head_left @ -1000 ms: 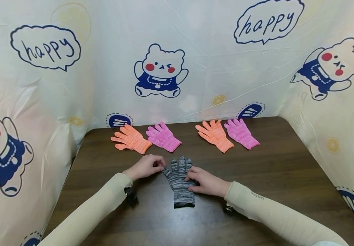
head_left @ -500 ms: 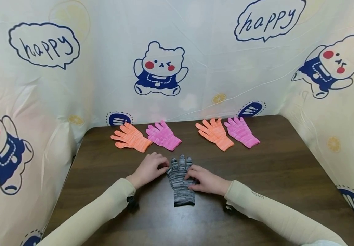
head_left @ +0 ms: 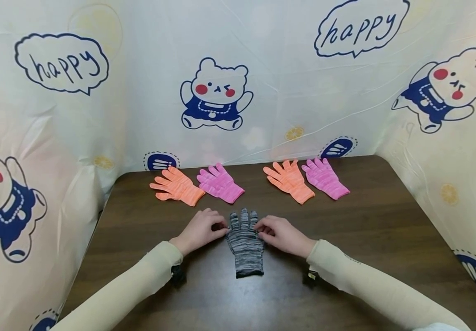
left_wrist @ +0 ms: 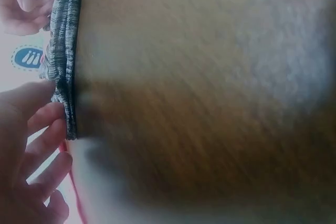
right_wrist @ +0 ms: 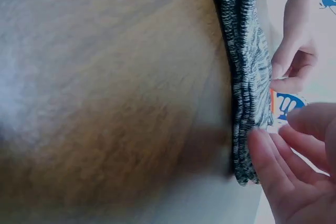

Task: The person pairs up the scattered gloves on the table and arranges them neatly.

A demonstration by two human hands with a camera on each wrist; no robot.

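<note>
A grey-and-black knit glove [head_left: 246,252] lies flat on the table, fingers pointing away and dark cuff toward me. At its left edge, below the glove's fingers, my left hand [head_left: 201,230] pinches the glove's thumb. On the opposite edge, beside the outermost finger, my right hand [head_left: 284,233] pinches the knit between thumb and fingertips. The left wrist view shows the left hand [left_wrist: 31,156] at the edge of the glove [left_wrist: 64,40]. In the right wrist view the right hand's fingertips [right_wrist: 258,139] meet the glove [right_wrist: 245,77]; the exact contact is partly hidden.
Along the back of the brown table [head_left: 146,294] lie an orange glove [head_left: 178,187] and a pink glove [head_left: 221,184] at left. Another orange glove [head_left: 290,182] and pink glove [head_left: 326,179] lie at right. A printed curtain [head_left: 271,92] surrounds the table's back and sides.
My left hand has moved slightly right, bringing the grey glove's thumb in toward its fingers. My right hand has shifted from the palm to the glove's right edge. The other gloves stay put.
</note>
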